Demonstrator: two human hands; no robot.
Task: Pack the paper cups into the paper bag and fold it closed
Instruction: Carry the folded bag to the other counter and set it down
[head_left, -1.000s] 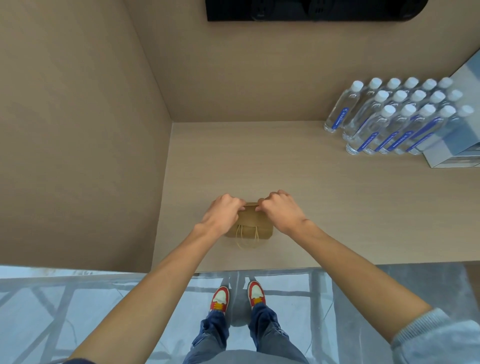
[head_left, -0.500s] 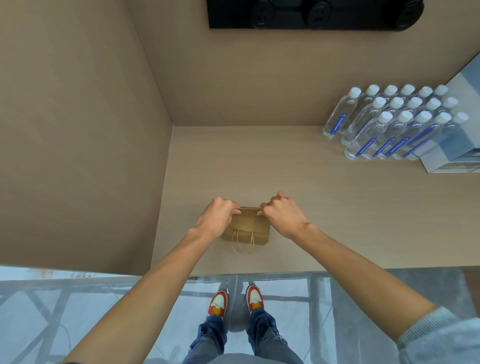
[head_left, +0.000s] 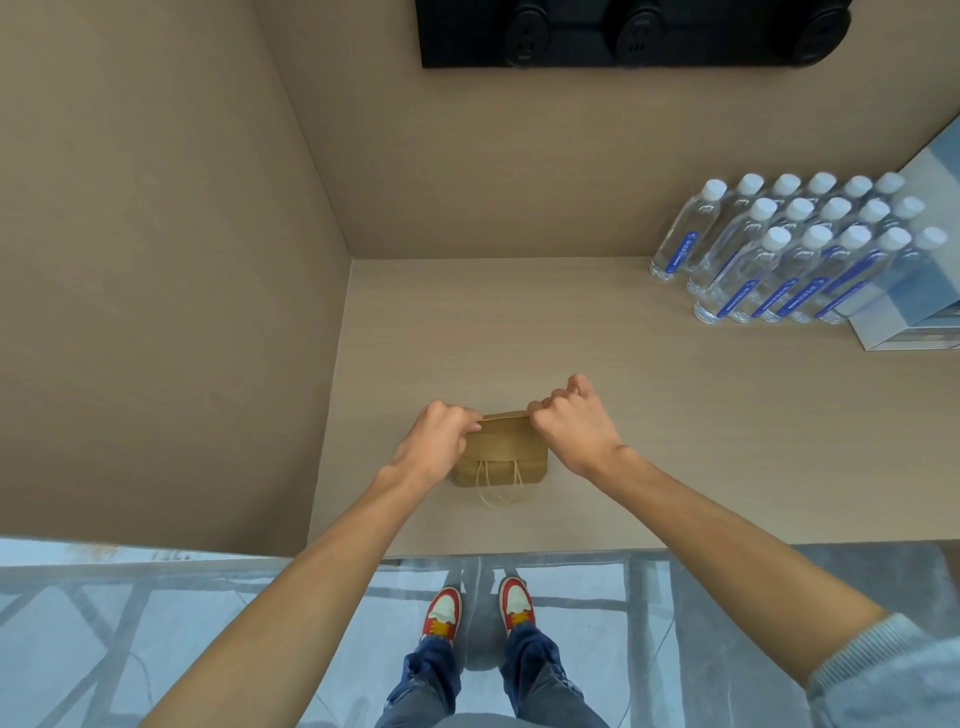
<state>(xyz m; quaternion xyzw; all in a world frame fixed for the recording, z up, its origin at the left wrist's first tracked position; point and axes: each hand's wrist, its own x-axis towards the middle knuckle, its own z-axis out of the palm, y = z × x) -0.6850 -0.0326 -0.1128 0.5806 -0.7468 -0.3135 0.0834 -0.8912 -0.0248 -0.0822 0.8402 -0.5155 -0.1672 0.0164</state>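
A small brown paper bag (head_left: 503, 452) stands on the light wooden counter (head_left: 597, 395), its twine handles hanging down the near face. Its top edge is folded flat. My left hand (head_left: 436, 441) pinches the top left corner of the bag. My right hand (head_left: 574, 421) pinches the top right corner. No paper cups are visible; whatever is in the bag is hidden.
Several clear water bottles (head_left: 789, 249) with white caps and blue labels stand at the back right, beside a pale blue box (head_left: 914, 312). A wall (head_left: 156, 260) closes the counter's left side. A black socket panel (head_left: 634, 31) hangs above. The counter's near edge lies just behind my shoes.
Both hands have stayed on the bag's top corners and drawn slightly apart, so more of the folded top shows between them. The view has tilted a little upward.
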